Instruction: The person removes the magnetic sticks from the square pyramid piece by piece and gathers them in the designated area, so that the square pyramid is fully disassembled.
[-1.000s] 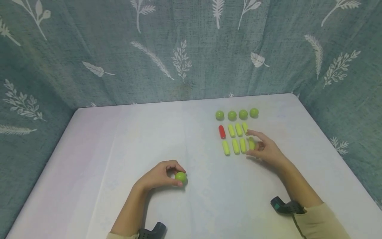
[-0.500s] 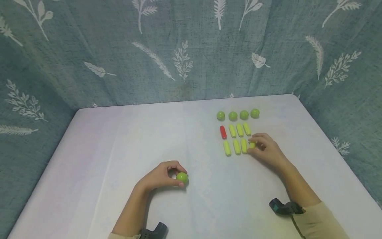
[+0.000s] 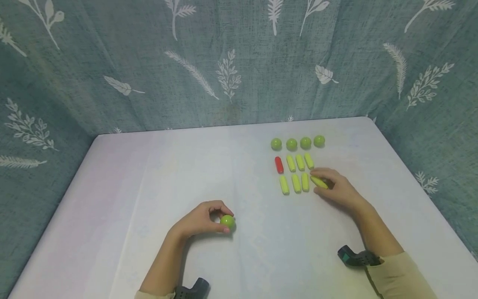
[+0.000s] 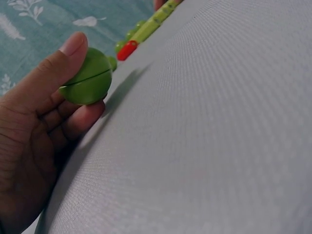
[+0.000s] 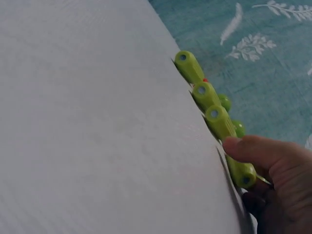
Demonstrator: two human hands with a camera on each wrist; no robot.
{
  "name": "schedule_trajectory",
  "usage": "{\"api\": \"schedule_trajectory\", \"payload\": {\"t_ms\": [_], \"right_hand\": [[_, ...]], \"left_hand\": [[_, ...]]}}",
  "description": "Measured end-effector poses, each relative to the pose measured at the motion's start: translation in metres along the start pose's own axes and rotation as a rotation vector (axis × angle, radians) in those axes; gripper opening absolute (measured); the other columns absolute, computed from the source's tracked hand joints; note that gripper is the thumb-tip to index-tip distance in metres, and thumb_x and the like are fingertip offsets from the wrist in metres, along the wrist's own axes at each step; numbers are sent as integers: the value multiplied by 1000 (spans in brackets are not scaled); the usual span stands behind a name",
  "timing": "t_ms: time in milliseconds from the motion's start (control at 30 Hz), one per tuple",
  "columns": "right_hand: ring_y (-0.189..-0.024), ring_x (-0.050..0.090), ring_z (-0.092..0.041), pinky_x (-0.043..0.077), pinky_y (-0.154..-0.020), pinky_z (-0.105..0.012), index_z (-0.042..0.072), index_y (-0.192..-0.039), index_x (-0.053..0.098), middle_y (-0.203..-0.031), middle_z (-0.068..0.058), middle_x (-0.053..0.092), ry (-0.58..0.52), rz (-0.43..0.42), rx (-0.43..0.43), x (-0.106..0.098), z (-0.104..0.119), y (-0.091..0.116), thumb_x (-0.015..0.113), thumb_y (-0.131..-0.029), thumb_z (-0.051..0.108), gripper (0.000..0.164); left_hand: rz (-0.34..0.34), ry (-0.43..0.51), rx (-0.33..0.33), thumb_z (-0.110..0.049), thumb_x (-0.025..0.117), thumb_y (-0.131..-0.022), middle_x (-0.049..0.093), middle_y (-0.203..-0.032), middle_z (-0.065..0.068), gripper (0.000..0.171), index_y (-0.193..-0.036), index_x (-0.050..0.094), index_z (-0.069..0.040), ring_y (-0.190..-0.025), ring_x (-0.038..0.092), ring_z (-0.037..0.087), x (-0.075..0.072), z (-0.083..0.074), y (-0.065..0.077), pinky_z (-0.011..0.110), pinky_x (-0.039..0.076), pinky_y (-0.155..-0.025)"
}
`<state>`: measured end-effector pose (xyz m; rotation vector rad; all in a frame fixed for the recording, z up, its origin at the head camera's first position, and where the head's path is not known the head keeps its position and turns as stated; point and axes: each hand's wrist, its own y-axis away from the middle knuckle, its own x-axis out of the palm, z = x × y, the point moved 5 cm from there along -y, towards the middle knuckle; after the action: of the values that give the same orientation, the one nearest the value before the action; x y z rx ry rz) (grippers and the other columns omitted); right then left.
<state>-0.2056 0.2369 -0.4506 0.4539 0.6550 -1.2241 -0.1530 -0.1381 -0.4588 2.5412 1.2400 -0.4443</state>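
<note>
My left hand holds a green ball between thumb and fingers, low over the table left of the rows. The left wrist view shows a dark seam around this green ball. At the right end of the front row, my right hand pinches a yellow-green stick, which lies slanted against its neighbours. Up close in the right wrist view, the pinched stick has a small grey-blue disc in its end; the thumb and fingers partly cover it.
Left of the right hand lies a front row of yellow-green sticks. Behind it, a red stick starts a row of 3 more yellow-green sticks. Several green balls line the back. A patterned curtain encloses the white table.
The right hand's fingers have closed from a wide spread onto the end stick, which has turned from nearly in line with its row to slanted. The left hand and its ball stay put.
</note>
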Motion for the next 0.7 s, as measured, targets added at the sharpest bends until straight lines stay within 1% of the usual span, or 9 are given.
{"api": "schedule_trajectory", "payload": {"t_ms": [167,300,367,400,467,533,567,633,700], "right_hand": [[-132,34,-43,26,-106,-57,3,-129,54,-141,-20,43,-9,49,-87,-4,6,3,71,-81,7,51],[-131,38,-39,30,-105,-54,6,-128,57,-139,-16,47,-7,89,-71,-4,7,3,72,-81,12,49],[-127,43,-35,35,-104,-48,8,-127,58,-138,-14,48,7,94,-59,-4,6,3,73,-81,14,50],[-124,46,-32,37,-103,-43,8,-128,57,-138,-14,49,11,90,-54,-4,5,3,74,-80,14,50],[-115,50,-28,41,-96,-31,8,-128,57,-137,-13,50,17,76,-51,-5,3,2,74,-80,14,51],[-108,50,-24,41,-90,-22,8,-129,56,-138,-13,50,18,56,-44,-6,1,0,74,-81,16,52],[-107,49,-22,40,-88,-19,9,-130,56,-138,-13,49,18,45,-36,-6,0,0,74,-81,17,53],[-107,48,-21,40,-89,-22,10,-131,55,-139,-11,49,7,28,-18,-6,-1,-1,73,-82,19,53],[-115,48,-25,39,-98,-32,10,-131,55,-140,-12,48,8,1,-24,-7,0,-2,74,-81,20,54]], "left_hand": [[2,4,0,-26,83,-71,67,-97,-7,33,-100,68,-21,-93,57,17,0,0,0,32,42,-89],[3,6,1,-26,83,-71,67,-98,-6,33,-100,68,-21,-93,57,18,0,1,0,33,42,-91],[3,8,1,-26,83,-71,67,-98,-6,33,-100,68,-20,-94,57,18,0,1,0,34,42,-91],[1,7,0,-26,83,-71,67,-98,-6,33,-100,68,-20,-93,57,18,0,1,0,34,41,-91],[0,10,1,-25,83,-71,67,-98,-6,33,-100,68,-20,-94,57,18,0,2,0,34,41,-91],[1,16,3,-25,83,-71,67,-98,-5,33,-100,68,-19,-94,57,18,0,2,0,33,42,-91],[2,18,4,-24,83,-71,67,-98,-5,33,-100,68,-19,-94,57,18,0,2,0,33,42,-91],[5,21,8,-24,83,-71,67,-98,-5,33,-101,68,-19,-94,57,18,0,2,0,32,42,-91],[8,24,10,-23,82,-71,67,-99,-4,33,-101,68,-19,-95,56,18,0,1,0,32,42,-91]]}}
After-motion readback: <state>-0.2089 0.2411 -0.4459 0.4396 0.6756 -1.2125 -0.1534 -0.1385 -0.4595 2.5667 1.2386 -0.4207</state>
